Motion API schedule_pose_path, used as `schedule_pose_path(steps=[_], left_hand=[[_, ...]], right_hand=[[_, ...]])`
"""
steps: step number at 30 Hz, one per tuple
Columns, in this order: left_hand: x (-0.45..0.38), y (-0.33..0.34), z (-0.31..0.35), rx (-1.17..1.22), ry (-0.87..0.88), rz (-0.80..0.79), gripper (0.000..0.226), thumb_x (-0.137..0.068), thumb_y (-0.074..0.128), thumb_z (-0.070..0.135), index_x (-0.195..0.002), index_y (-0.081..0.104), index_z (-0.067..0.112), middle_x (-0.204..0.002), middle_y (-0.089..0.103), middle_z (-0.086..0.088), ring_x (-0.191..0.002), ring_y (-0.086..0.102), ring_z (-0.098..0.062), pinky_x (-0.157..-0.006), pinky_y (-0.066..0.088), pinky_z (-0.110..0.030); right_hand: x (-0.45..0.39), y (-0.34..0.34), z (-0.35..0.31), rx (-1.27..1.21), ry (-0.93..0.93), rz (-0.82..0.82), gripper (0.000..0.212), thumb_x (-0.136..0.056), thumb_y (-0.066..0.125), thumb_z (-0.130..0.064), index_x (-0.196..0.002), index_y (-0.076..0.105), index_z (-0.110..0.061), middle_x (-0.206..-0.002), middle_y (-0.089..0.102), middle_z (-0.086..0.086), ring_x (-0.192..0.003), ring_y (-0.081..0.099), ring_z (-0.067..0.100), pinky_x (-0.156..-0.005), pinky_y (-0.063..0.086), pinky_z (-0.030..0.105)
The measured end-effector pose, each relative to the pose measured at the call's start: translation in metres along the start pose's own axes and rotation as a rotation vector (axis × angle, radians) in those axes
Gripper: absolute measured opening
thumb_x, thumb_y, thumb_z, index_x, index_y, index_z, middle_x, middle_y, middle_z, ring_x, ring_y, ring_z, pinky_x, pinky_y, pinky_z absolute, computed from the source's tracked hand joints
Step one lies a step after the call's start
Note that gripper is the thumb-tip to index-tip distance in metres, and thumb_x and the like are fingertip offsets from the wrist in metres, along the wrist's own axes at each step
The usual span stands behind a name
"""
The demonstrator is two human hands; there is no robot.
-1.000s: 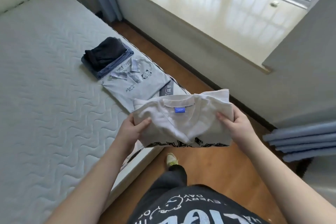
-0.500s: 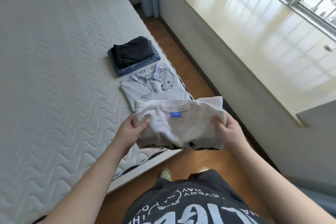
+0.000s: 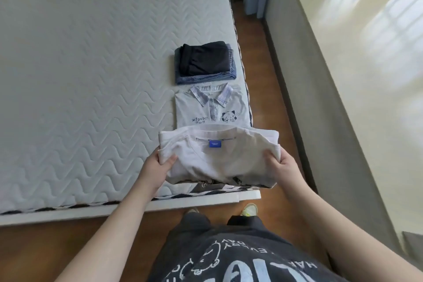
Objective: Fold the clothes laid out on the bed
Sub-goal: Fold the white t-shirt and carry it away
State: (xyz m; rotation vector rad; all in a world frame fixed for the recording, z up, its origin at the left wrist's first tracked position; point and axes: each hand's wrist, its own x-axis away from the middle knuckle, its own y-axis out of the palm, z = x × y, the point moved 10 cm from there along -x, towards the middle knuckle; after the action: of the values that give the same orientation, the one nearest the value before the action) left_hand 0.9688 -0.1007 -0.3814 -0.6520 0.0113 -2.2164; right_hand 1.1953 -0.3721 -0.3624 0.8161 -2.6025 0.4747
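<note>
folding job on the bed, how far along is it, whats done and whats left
Done: a dark folded garment sits on folded denim, and a folded collared shirt lies next to that stack along the mattress edge. In hand: the left hand and right hand grip a folded white t-shirt by its sides at the bed's corner. Left: setting it down; no unfolded clothes show.

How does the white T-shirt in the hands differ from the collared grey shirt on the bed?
The white T-shirt is gripped at its sides by the left hand and right hand; the grey polo shirt lies untouched on the mattress. The T-shirt has a round neck with a blue label; the polo has a plaid collar and a cartoon print. Both are folded.
</note>
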Motion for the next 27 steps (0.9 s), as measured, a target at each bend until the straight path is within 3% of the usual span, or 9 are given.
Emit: schedule_pose_path(steps=[5,12,16,19,24,27], left_hand=[[-0.010,-0.005,-0.005,-0.035,-0.011,0.077,0.020,-0.094,0.063,0.011,-0.110,0.060,0.023,-0.099,0.068,0.010,-0.089,0.063,-0.007,-0.069,0.049,-0.014],[-0.067,-0.016,-0.027,-0.102,-0.048,0.037,0.027,-0.092,0.067,0.015,-0.099,0.063,0.040,-0.098,0.072,0.010,-0.094,0.068,-0.015,-0.084,0.053,-0.035],[-0.108,-0.018,-0.025,-0.174,-0.023,-0.006,0.028,-0.091,0.068,0.013,-0.094,0.059,0.039,-0.093,0.070,0.009,-0.088,0.066,-0.017,-0.081,0.052,-0.031],[-0.131,-0.018,-0.023,-0.202,-0.022,-0.032,0.027,-0.089,0.070,0.012,-0.100,0.059,0.034,-0.089,0.066,0.015,-0.080,0.063,-0.007,-0.070,0.049,-0.019],[-0.161,-0.014,-0.034,-0.240,-0.054,-0.046,0.027,-0.089,0.070,0.012,-0.103,0.059,0.032,-0.093,0.067,0.013,-0.087,0.063,-0.015,-0.076,0.049,-0.026],[-0.178,-0.012,-0.037,-0.238,-0.072,-0.022,0.024,-0.090,0.070,0.015,-0.107,0.060,0.029,-0.099,0.069,0.002,-0.091,0.064,-0.019,-0.083,0.050,-0.032]], right_hand=[[-0.041,0.016,-0.006,0.089,-0.003,-0.103,0.018,-0.097,0.052,-0.022,-0.097,0.068,-0.031,-0.082,0.069,-0.013,-0.082,0.059,0.008,-0.078,0.051,0.034],[-0.088,0.051,-0.005,0.206,-0.009,-0.138,0.013,-0.097,0.052,-0.022,-0.091,0.063,-0.020,-0.075,0.061,-0.008,-0.074,0.052,0.009,-0.069,0.046,0.028],[-0.107,0.064,-0.001,0.203,0.013,-0.096,0.017,-0.097,0.051,-0.019,-0.098,0.065,-0.028,-0.080,0.066,-0.013,-0.076,0.057,0.003,-0.071,0.049,0.021],[-0.120,0.071,0.002,0.212,0.023,-0.082,0.020,-0.097,0.051,-0.016,-0.096,0.064,-0.031,-0.076,0.066,-0.017,-0.073,0.056,0.000,-0.068,0.047,0.018],[-0.153,0.074,0.013,0.252,0.047,-0.117,0.020,-0.097,0.053,-0.017,-0.096,0.065,-0.032,-0.079,0.069,-0.011,-0.076,0.058,0.007,-0.071,0.049,0.025],[-0.178,0.068,0.012,0.235,0.042,-0.117,0.021,-0.098,0.051,-0.016,-0.100,0.066,-0.032,-0.077,0.067,-0.016,-0.072,0.058,0.003,-0.068,0.048,0.022]])
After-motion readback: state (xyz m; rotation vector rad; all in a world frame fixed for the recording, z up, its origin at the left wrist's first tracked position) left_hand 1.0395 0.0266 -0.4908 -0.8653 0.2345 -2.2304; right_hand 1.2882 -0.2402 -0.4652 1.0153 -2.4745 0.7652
